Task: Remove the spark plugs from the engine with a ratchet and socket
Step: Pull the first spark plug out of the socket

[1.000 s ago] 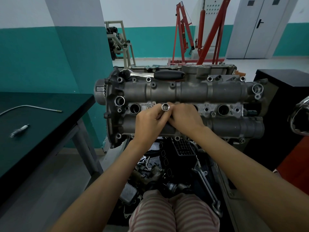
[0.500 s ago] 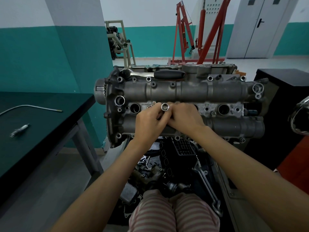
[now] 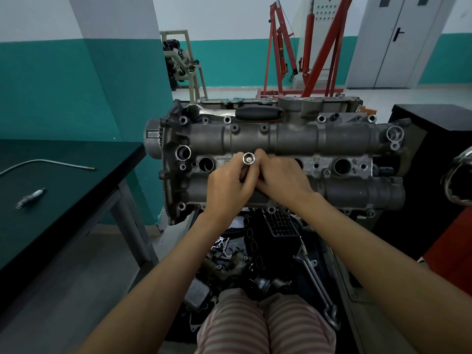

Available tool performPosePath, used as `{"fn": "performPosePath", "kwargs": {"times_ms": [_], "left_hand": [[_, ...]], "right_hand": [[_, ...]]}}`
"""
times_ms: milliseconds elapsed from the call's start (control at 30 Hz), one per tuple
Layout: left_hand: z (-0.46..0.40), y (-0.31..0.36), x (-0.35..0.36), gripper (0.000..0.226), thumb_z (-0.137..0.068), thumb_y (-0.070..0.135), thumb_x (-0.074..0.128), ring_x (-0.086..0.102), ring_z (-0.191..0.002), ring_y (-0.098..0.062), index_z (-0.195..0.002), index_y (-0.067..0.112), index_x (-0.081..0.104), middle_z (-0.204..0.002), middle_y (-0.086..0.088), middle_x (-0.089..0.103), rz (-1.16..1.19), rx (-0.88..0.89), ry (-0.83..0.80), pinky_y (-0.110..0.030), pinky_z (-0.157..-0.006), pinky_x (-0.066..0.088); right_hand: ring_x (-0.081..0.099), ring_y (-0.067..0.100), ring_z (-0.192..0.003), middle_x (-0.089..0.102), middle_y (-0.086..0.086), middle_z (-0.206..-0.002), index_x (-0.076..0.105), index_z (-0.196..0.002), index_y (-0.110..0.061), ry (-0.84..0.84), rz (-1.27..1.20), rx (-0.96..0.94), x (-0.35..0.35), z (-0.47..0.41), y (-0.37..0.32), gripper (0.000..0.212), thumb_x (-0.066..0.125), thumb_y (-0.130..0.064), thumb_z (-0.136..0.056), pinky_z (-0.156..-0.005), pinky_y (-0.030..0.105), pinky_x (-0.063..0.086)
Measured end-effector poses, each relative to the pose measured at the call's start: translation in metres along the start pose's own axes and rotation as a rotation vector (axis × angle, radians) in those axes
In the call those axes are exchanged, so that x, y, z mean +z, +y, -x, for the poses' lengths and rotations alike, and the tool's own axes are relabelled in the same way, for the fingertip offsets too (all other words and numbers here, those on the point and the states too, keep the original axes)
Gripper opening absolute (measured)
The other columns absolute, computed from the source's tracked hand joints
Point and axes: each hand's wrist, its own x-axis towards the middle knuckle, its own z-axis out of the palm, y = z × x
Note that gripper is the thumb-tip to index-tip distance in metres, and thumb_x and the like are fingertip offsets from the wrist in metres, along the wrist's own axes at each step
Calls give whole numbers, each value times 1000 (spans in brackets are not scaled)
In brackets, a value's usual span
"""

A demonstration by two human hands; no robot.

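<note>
Nearest you, your striped trouser legs [image 3: 265, 325] sat below a heap of dark loose engine parts [image 3: 255, 254] on the floor, which filled the space between you and the engine [image 3: 293, 139]. Both forearms reached over that heap. Your left hand [image 3: 227, 185] and right hand [image 3: 283, 180] met at the middle of the cylinder head, fingers of both curled round one silver socket [image 3: 248, 158], its open end facing you; the hands covered whatever lay beneath it. Either side of the hands, two empty plug wells were fully in view, one at the left [image 3: 205, 164] and one at the right [image 3: 341, 166], and a third showed only as an edge by your right hand. One ratchet [image 3: 237, 113] lay along the top of the engine, untouched. On the dark table [image 3: 76, 180] to your left lay one spark plug [image 3: 30, 198] and one thin bent metal rod [image 3: 46, 163], well apart. Beyond stood a red engine hoist [image 3: 306, 47].
</note>
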Motion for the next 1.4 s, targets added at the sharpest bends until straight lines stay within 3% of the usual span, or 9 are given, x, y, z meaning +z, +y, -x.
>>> {"fn": "performPosePath", "kwargs": {"times_ms": [133,300,500,867,1100,1267,1400], "left_hand": [[0,-1,0,35,-89,19,57,26,-44,-10,-62,16,35,-48,12,26,30,-2,4,-22,-47,23],[-1,-1,-1,37,-88,14,58,25,-45,-11,-62,17,32,-48,11,25,25,4,-8,-22,-47,22],[0,-1,-1,36,-88,18,57,30,-44,-16,-61,16,34,-48,2,33,28,15,-14,-27,-45,25],[0,0,-3,35,-88,32,47,31,-44,-14,-61,16,33,-49,6,32,10,8,-46,-29,-45,26],[-1,0,-2,34,-87,30,48,27,-44,-14,-62,17,27,-47,11,23,-12,12,-44,-27,-47,23],[0,0,-2,34,-87,28,48,29,-44,-17,-61,17,30,-49,9,27,2,19,-40,-29,-45,25],[0,1,-2,33,-87,26,50,30,-44,-16,-61,16,33,-49,5,31,2,30,-37,-29,-45,25]], "right_hand": [[62,35,-63,65,14,-73,48,-89,-8,5,-14,37,0,-1,0,34,44,-42,-87,-50,28,27],[63,35,-69,66,17,-73,65,-83,-10,2,0,40,0,-1,1,31,53,-38,-85,-54,28,28],[63,30,-76,68,10,-83,62,-95,-12,-29,50,14,2,-2,3,33,41,-36,-90,-56,30,33],[63,34,-73,67,13,-78,52,-88,-9,-30,24,18,0,-1,0,28,46,-36,-88,-53,29,28],[63,35,-72,67,13,-77,61,-83,-11,-11,26,45,-1,-1,0,29,50,-38,-85,-55,30,31],[61,35,-57,64,14,-61,66,-69,-11,27,-7,57,-3,-1,-2,20,62,-27,-80,-51,24,25],[62,34,-67,67,13,-72,65,-81,-12,-5,49,32,-2,-2,0,22,52,-29,-85,-52,27,26]]}}
